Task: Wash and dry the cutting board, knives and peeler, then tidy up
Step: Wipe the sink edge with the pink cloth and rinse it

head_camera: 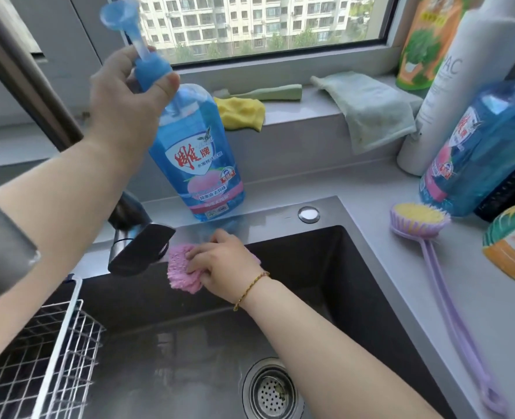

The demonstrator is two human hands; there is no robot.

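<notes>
While soap is being fetched: fingers (162, 83) of the left hand (123, 95) clasp the pump neck of the detergent bottle (195, 152), upper left, tilted over the sink (356, 267) rim.
Right hand (220, 261): fingers clenched on the pink cloth (179, 270), centre frame, held under the bottle, probably to catch soap.
Board, knives, peeler: not visible.
Bench (371, 182): spare bottle, brush.

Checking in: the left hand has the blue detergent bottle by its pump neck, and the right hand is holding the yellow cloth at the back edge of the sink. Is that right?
Not quite. The head view shows the right hand closed on a pink cloth, not the yellow one. The yellow cloth lies untouched on the window ledge. The rest stands: the left hand has its grip on the pump neck of the blue detergent bottle, and the right hand is at the back edge of the sink.
</notes>
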